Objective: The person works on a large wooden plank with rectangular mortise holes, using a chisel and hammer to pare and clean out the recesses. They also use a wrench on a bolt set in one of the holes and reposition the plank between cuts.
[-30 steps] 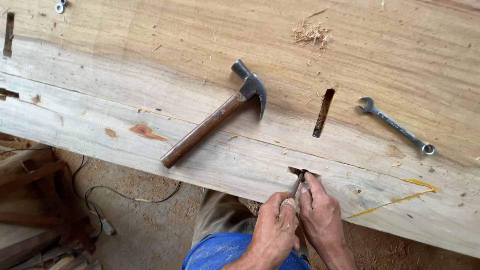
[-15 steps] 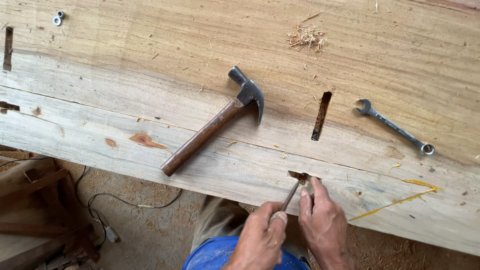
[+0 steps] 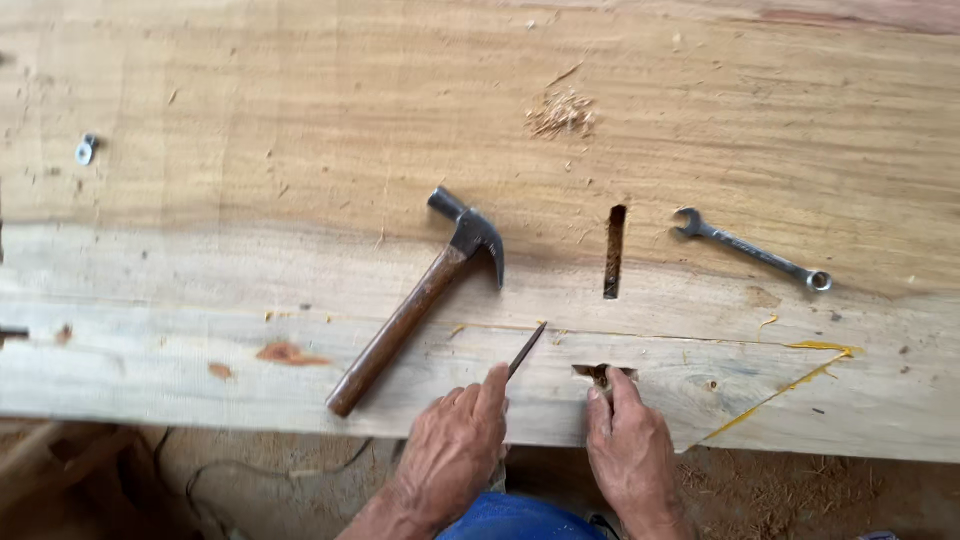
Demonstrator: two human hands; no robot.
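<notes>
- A thin, dark metal chisel (image 3: 526,351) is pinched in the left hand (image 3: 455,445), the index finger laid along its shank; only the blade end is seen beyond the fingers.
- The chisel's long axis is tilted up and to the right, its tip lifted clear of the small rectangular mortise (image 3: 603,372) cut near the front edge of the pale, rough-sawn wooden slab (image 3: 250,200).
- The mortise lies just to the right of the chisel tip, between the two hands and closer to the right one.
- The right hand (image 3: 630,450) is empty and rests on the slab edge, its fingertips touching the mortise's near rim; the hands are held apart.
- A claw hammer with a brown wooden handle (image 3: 415,300) lies diagonally just left of the left hand, the handle end nearest that hand, head pointing away.
- A second, narrow upright slot (image 3: 614,251) and a steel combination spanner (image 3: 752,250) lie farther back, nearer the right hand.
</notes>
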